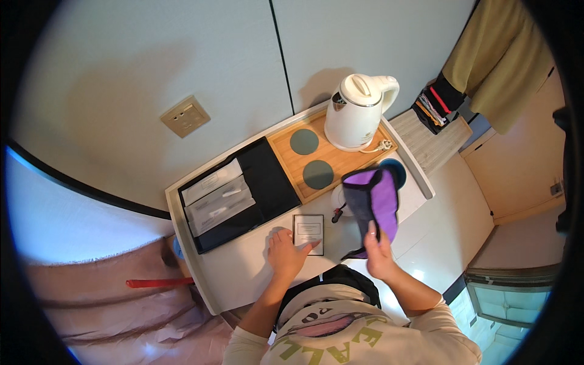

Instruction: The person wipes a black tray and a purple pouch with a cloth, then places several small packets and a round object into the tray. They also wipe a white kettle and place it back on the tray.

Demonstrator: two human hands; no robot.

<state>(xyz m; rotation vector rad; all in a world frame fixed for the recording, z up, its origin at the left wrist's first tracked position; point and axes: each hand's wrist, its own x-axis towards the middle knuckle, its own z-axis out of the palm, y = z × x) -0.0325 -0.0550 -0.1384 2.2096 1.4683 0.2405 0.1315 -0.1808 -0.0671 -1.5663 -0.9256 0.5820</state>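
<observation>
My right hand (379,253) grips the lower end of a purple cloth (385,196) with black edging and a dark grey side, folded over itself. The cloth is held up over the right side of a white tabletop (246,278). My left hand (287,255) is at the tabletop with its fingers spread and nothing held. Its thumb overlaps a small black-bordered card (308,228) that bears writing. Behind the cloth, a round white object (338,197) and a blue round container (396,171) are partly hidden. A small black and red item (337,214) shows beside the cloth.
A white electric kettle (355,114) stands on a wooden tray (285,157) with two grey-green discs (304,141). Left of it, a black tray (269,178) holds packets (221,207). A raised rim (191,264) edges the table. A red bar (159,283) juts out at left.
</observation>
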